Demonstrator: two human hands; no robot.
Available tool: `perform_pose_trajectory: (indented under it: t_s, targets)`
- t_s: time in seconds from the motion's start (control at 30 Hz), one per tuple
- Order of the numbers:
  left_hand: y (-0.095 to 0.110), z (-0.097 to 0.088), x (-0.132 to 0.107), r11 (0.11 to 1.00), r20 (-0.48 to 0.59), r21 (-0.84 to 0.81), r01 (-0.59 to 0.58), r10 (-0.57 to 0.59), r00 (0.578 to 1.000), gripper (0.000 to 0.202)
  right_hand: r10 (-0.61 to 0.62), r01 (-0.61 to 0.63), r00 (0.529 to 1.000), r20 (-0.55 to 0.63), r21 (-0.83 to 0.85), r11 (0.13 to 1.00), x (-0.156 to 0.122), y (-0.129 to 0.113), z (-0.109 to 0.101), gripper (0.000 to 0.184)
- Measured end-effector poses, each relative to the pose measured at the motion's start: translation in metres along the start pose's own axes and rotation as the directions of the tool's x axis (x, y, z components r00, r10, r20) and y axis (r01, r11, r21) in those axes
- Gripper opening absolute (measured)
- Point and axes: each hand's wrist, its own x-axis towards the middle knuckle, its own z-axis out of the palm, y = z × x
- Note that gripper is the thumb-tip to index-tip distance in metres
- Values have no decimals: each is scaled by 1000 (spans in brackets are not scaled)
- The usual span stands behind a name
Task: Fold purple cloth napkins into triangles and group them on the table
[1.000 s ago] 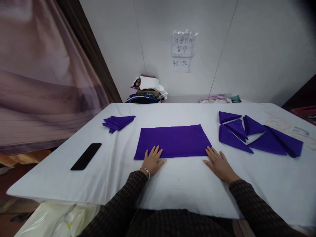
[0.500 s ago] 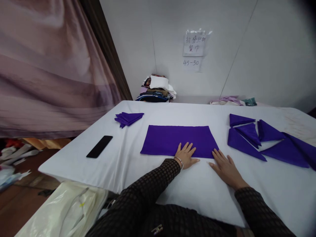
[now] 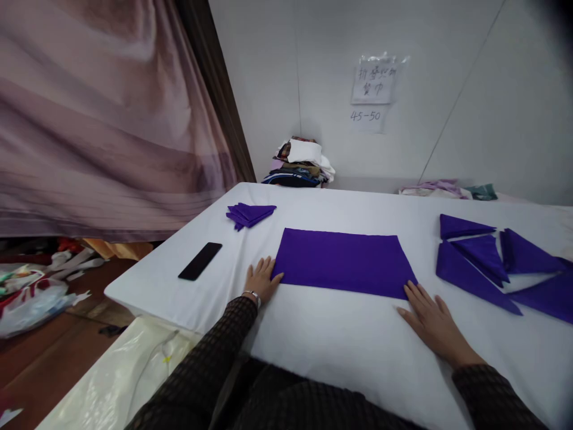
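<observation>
White table (image 3: 340, 340) | purple cloth (image 3: 342, 261) flat across its middle | I have left hand (image 3: 261, 282) at near-left corner, right hand (image 3: 433, 322) at near-right; fingers loosely apart, clamping nothing | step, I judge: squaring; next calls for pinching an edge

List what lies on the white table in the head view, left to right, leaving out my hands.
Black phone → folded purple napkin bundle → flat rectangular purple napkin → group of folded purple napkin triangles.

We have free tabletop (image 3: 353, 209) beyond the flat purple cloth (image 3: 344, 263); folded purple triangles (image 3: 470, 279) obstruct our right.
</observation>
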Motion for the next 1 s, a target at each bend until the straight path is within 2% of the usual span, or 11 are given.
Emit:
perform_pose_trajectory:
  t_s: [0.1, 0.17, 0.23, 0.33, 0.47, 0.57, 0.67, 0.77, 0.83, 0.93, 1.0]
  targets:
    - [6, -9, 6, 999, -23, -18, 42, -42, 999, 60, 39, -42, 995, 87, 37, 998, 4, 3, -4, 69]
    - [18, -17, 14, 1000, -70, -31, 2, -4, 998, 57, 46, -53, 992, 116, 62, 997, 14, -2, -13, 69]
    - [34, -25, 27, 996, -108, -42, -79, 75, 991, 55, 17, -28, 993, 117, 89, 996, 31, -18, -25, 69]
    - [63, -29, 53, 979, -102, -57, -198, 191, 976, 55, -72, 54, 989, 127, 144, 988, 72, -63, -41, 68]
    - [87, -22, 90, 972, -76, -55, -227, 223, 972, 56, -294, 250, 940, 171, 238, 938, 134, -139, -44, 65]
    - [87, -13, 108, 981, -91, -29, -190, 187, 978, 60, -318, 257, 927, 200, 279, 925, 175, -182, -31, 61]
    - [80, -2, 119, 992, -59, -22, -128, 126, 990, 66, -303, 243, 938, 170, 301, 922, 205, -204, -13, 58]
    - [74, 5, 126, 994, -43, -10, -105, 105, 994, 72, -323, 266, 934, 150, 308, 913, 223, -201, 4, 61]
    - [73, 7, 127, 994, -51, -3, -107, 107, 993, 74, -342, 290, 929, 140, 299, 909, 230, -181, 10, 65]
    - [74, 6, 127, 995, -39, 1, -104, 104, 994, 77, -258, 213, 951, 171, 244, 946, 232, -122, 7, 65]
    - [75, 4, 127, 995, -32, 3, -101, 101, 994, 77, -80, 44, 973, 215, 168, 985, 228, -69, -2, 61]
